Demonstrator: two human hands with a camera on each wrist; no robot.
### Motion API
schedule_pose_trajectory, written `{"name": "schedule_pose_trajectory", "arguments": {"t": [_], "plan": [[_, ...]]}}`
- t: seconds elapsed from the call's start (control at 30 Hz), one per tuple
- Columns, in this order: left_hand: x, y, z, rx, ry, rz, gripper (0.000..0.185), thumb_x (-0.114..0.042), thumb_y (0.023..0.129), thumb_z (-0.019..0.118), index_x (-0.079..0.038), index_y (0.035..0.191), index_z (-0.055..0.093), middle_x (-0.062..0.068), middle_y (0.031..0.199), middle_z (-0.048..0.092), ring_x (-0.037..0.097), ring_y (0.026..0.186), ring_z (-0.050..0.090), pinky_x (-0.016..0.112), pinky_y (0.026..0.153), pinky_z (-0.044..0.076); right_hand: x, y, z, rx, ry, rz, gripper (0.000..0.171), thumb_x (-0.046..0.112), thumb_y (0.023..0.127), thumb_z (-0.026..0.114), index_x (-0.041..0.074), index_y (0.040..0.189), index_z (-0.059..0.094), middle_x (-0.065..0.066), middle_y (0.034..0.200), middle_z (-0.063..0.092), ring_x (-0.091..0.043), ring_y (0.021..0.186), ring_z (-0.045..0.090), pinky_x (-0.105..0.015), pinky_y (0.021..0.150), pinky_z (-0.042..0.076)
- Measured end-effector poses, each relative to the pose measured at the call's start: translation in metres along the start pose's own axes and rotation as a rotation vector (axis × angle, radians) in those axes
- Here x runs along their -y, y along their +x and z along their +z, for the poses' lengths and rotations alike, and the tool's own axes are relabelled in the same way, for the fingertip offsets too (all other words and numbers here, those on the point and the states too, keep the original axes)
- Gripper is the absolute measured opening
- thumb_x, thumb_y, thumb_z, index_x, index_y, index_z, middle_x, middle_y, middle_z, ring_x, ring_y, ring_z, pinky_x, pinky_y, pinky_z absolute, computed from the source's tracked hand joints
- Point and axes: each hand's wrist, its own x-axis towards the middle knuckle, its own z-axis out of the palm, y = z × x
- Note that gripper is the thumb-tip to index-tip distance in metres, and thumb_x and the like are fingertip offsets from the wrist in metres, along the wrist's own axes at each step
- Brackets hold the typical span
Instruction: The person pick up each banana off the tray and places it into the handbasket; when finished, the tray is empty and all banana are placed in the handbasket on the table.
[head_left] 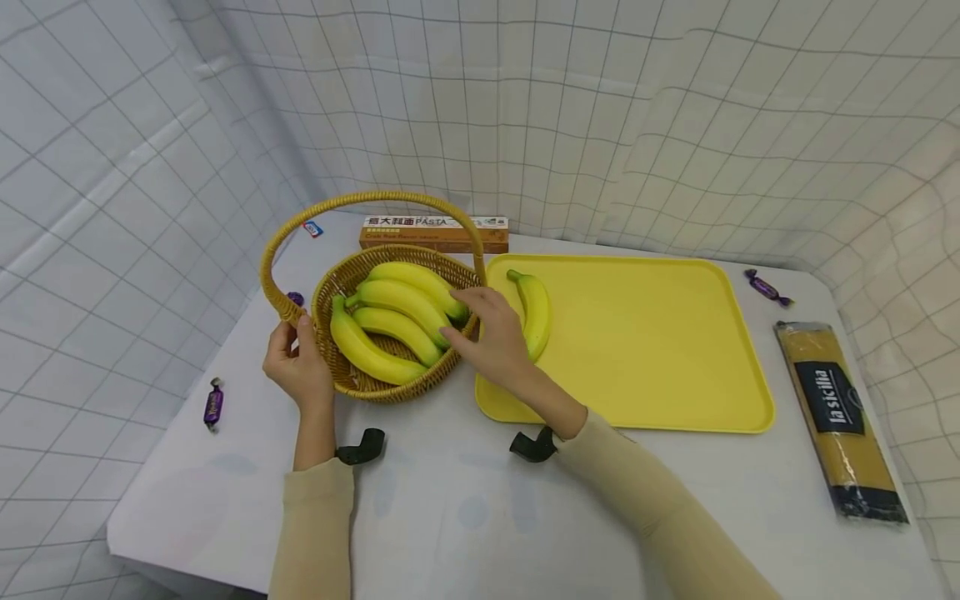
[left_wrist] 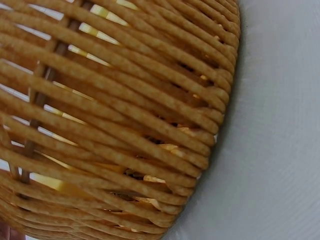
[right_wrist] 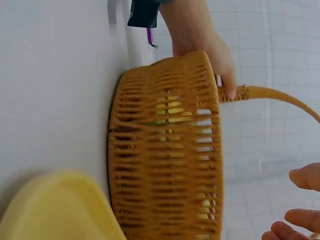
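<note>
1. A woven wicker basket (head_left: 390, 385) with a tall arched handle (head_left: 360, 200) was recorded standing on the white table (head_left: 450, 500), just left of the yellow tray (head_left: 675, 350) and touching or nearly touching its edge.
2. A bunch of four bananas (head_left: 393, 321) was noted lying inside the basket; a single banana (head_left: 534, 310) was noted on the tray's left end.
3. The left hand (head_left: 296, 362) was seen holding the basket where the handle meets the rim, fingers curled round the wicker.
4. The right hand (head_left: 491, 329) was laid over the basket's right rim, fingers fairly straight and resting on the bunch; no closed hold on a banana was shown.
5. Handling was judged as follows: the bananas were taken to be moderately heavy, smooth-skinned and easily bruised, best lifted by the firm crown where the stems join or cradled from beneath; the basket was judged light and stiff.
6. Also catalogued: a pasta box (head_left: 435, 233) behind the basket, a spaghetti packet (head_left: 840, 417) at the right, and wrapped sweets (head_left: 213, 404) scattered about.
</note>
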Motion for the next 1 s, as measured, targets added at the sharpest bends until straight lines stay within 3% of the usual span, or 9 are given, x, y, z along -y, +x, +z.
{"name": "schedule_pose_trajectory", "arguments": {"t": [0.2,0.47,0.73,1.0], "plan": [[0.003,0.001,-0.002,0.004,0.013,0.005,0.025,-0.011,0.094,0.059,0.006,0.106,0.072,-0.021,0.085,0.063,-0.002,0.086,0.059,0.016,0.070,0.044,-0.017,-0.010,-0.026,-0.118,0.017,0.051,0.046,0.014,0.084,0.076,0.001,0.127,0.063,-0.015,0.121,0.063,-0.029,0.109,0.059,-0.044,0.090,0.051],[0.005,0.002,-0.002,0.000,-0.001,0.001,0.027,-0.012,0.094,0.060,0.009,0.107,0.071,-0.020,0.085,0.064,-0.001,0.087,0.059,0.016,0.070,0.044,-0.044,-0.017,-0.047,-0.202,0.029,0.222,0.059,0.017,0.086,0.074,0.001,0.138,0.051,-0.019,0.132,0.055,-0.032,0.122,0.052,-0.049,0.099,0.046],[0.006,0.001,-0.002,0.005,-0.004,-0.001,0.028,-0.011,0.094,0.059,0.012,0.107,0.069,-0.021,0.085,0.063,-0.002,0.086,0.058,0.016,0.070,0.043,-0.062,-0.019,-0.050,-0.186,0.021,0.366,0.072,0.022,0.087,0.074,-0.002,0.145,0.040,-0.021,0.142,0.046,-0.035,0.128,0.045,-0.047,0.106,0.040],[0.004,0.000,-0.001,0.006,-0.003,-0.006,0.025,-0.012,0.094,0.060,0.007,0.107,0.071,-0.021,0.085,0.063,-0.001,0.087,0.058,0.016,0.070,0.044,-0.077,-0.021,-0.045,-0.138,-0.002,0.486,0.079,0.028,0.086,0.074,-0.002,0.148,0.035,-0.023,0.143,0.042,-0.036,0.128,0.044,-0.049,0.105,0.040]]}}
